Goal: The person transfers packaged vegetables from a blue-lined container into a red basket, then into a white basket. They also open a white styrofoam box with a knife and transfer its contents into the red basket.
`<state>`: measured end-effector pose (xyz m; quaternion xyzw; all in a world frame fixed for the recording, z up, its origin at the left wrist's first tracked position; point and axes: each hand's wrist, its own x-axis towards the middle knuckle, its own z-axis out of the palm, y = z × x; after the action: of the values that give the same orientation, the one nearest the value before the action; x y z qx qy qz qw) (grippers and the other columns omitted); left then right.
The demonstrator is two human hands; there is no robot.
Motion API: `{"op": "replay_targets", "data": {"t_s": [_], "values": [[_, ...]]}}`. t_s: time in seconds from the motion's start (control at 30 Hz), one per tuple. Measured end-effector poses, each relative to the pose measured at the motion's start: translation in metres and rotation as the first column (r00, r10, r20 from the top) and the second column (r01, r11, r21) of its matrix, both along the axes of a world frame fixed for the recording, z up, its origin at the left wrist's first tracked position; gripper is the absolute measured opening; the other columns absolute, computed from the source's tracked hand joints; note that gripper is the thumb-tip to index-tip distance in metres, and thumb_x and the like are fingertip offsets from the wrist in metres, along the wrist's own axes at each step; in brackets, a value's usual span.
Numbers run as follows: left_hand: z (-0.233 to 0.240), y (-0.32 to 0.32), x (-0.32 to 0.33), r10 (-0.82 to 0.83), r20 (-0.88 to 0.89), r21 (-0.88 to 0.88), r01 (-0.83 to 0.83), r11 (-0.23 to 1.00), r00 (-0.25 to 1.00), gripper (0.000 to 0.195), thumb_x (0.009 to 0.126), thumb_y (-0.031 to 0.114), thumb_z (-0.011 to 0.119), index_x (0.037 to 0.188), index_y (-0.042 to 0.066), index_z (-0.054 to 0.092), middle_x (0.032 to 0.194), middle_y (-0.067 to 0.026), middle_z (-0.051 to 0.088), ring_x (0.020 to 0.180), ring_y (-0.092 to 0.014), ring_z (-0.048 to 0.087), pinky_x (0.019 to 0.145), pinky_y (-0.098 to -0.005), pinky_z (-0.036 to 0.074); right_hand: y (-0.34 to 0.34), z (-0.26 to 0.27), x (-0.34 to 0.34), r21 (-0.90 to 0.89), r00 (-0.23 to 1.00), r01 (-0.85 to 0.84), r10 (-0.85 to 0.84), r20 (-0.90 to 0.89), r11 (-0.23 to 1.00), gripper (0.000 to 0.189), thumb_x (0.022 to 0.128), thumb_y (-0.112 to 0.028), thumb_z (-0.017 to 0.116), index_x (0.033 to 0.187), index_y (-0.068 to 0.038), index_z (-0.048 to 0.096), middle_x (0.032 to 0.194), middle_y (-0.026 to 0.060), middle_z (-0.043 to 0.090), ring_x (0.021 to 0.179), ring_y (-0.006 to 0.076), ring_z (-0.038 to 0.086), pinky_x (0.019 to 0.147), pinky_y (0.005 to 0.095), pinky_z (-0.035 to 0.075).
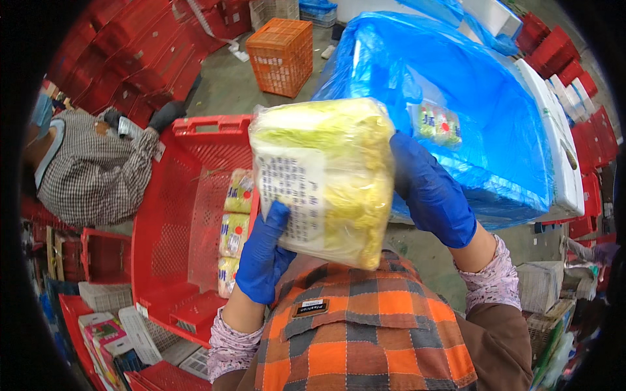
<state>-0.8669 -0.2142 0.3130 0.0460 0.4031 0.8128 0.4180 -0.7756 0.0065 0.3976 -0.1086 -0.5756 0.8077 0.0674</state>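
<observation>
A clear plastic package of yellow-green leafy vegetable, likely napa cabbage [352, 185], is held up before my chest, its printed panel facing me. My left hand [266, 254], in a blue glove, grips its lower left corner with the thumb on the front. Gloved in blue too, my right hand [430, 190] holds its right side, the fingertips hidden behind it. On the left, a red plastic crate [166, 215] holds several smaller printed packages [234, 234]. At the right, one similar package [437, 124] lies inside a box lined with blue plastic film [499, 156].
A person in a checked top [98, 166] with dark gloves stands beyond the red crate. An orange plastic crate [279, 56] stands on the floor ahead. Stacked red crates [142, 44] fill the upper left. A white foam box wall [562, 161] edges the blue film.
</observation>
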Motion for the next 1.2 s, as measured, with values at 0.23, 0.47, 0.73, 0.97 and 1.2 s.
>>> {"op": "replay_targets", "data": {"t_s": [0.23, 0.47, 0.73, 0.97, 1.2], "values": [[-0.044, -0.038, 0.0, 0.185, 0.242, 0.186, -0.232, 0.955, 0.953, 0.054, 0.1, 0.031, 0.053, 0.145, 0.006, 0.037, 0.143, -0.0151, 0.049, 0.128, -0.028, 0.052, 0.107, -0.0459, 0.045, -0.027, -0.052, -0.016, 0.302, 0.98, -0.136, 0.173, -0.099, 0.944, 0.049, 0.105, -0.037, 0.041, 0.144, -0.008, 0.042, 0.128, 0.0083, 0.058, 0.109, 0.0178, 0.059, 0.088, 0.0308, 0.051], [-0.048, -0.051, -0.008, 0.227, 0.19, 0.034, -0.238, 0.971, 0.955, 0.05, 0.099, 0.027, 0.058, 0.141, 0.005, 0.042, 0.136, -0.0147, 0.055, 0.121, -0.026, 0.058, 0.1, -0.0412, 0.052, -0.032, -0.071, -0.001, 0.117, 0.977, -0.159, 0.14, 0.158, 0.98, 0.051, 0.099, -0.032, 0.055, 0.141, -0.003, 0.046, 0.135, 0.0115, 0.054, 0.116, 0.0206, 0.056, 0.093, 0.0312, 0.048], [-0.037, -0.05, -0.012, 0.203, 0.064, -0.093, -0.197, 0.976, 0.977, 0.047, 0.096, 0.017, 0.062, 0.137, 0.001, 0.047, 0.129, -0.0116, 0.06, 0.114, -0.02, 0.062, 0.096, -0.0318, 0.052, -0.043, -0.076, 0.001, 0.074, 0.971, -0.041, 0.022, 0.237, 0.996, 0.075, 0.09, -0.028, 0.07, 0.146, 0.003, 0.032, 0.135, 0.021, 0.052, 0.121, 0.0244, 0.054, 0.094, 0.0343, 0.048], [-0.041, -0.04, -0.007, 0.241, -0.038, -0.219, -0.244, 0.945, 0.97, 0.048, 0.097, 0.021, 0.061, 0.137, 0.001, 0.046, 0.13, -0.015, 0.059, 0.114, -0.023, 0.062, 0.093, -0.0366, 0.055, -0.057, -0.105, -0.017, 0.267, 0.989, 0.043, -0.078, 0.123, 0.963, 0.066, 0.087, -0.015, 0.072, 0.139, 0.006, 0.038, 0.124, 0.0197, 0.06, 0.103, 0.0221, 0.065, 0.085, 0.0331, 0.055], [-0.054, -0.063, -0.012, 0.291, 0.085, -0.04, -0.288, 0.957, 0.953, 0.051, 0.095, 0.023, 0.064, 0.138, 0.002, 0.046, 0.132, -0.0148, 0.058, 0.118, -0.027, 0.06, 0.096, -0.0422, 0.055, -0.031, -0.126, 0.006, 0.078, 0.995, 0.069, -0.074, 0.067, 0.995, 0.032, 0.096, -0.011, 0.057, 0.124, 0.004, 0.056, 0.109, 0.014, 0.068, 0.096, 0.0189, 0.067, 0.076, 0.0284, 0.054]]}}
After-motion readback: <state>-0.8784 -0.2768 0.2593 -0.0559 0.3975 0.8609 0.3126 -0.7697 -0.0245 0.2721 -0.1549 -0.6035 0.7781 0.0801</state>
